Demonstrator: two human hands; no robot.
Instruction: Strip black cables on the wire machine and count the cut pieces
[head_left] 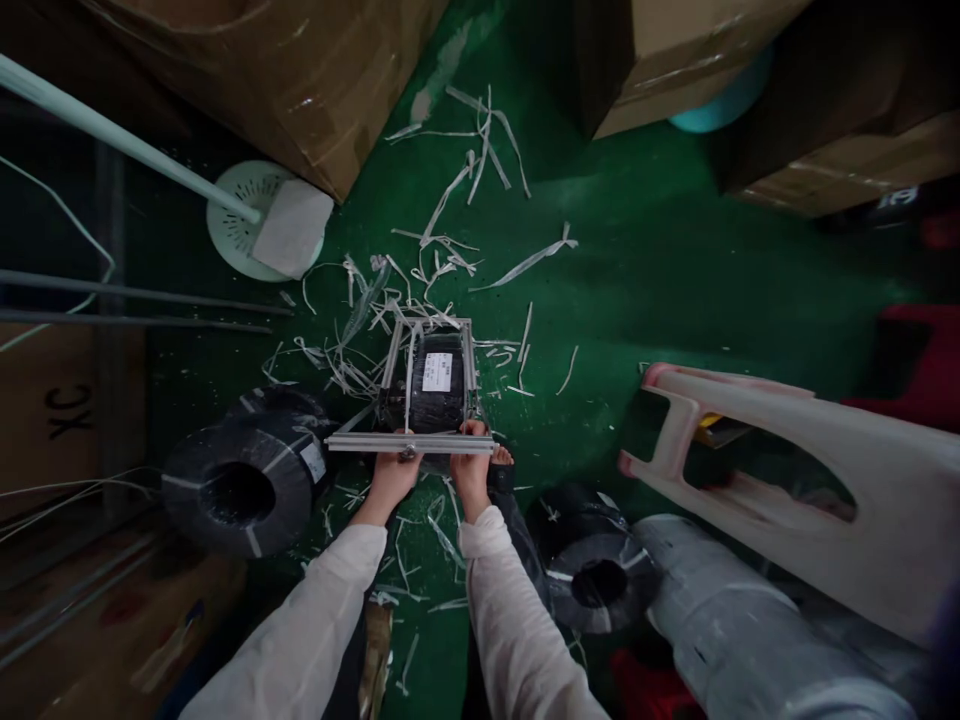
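Note:
My left hand (394, 478) and my right hand (471, 470) both grip the front crossbar (410, 443) of a rectangular aluminium profile frame (435, 325). The frame stands over a roll of black wrapped strapping (437, 390) with a white label (436, 372) on top. The roll sits inside the frame, and its lower part is hidden behind the crossbar. Cut white plastic strips (442, 240) lie scattered around the frame on the green floor (660, 220).
Similar black coils lie at left (244, 490) and lower right (592, 570). A pale plastic stool (780, 470) lies on its side at right beside a grey wrapped bundle (750, 620). Cardboard boxes (277, 70) crowd the top, and thin metal rods (135, 300) lie at left.

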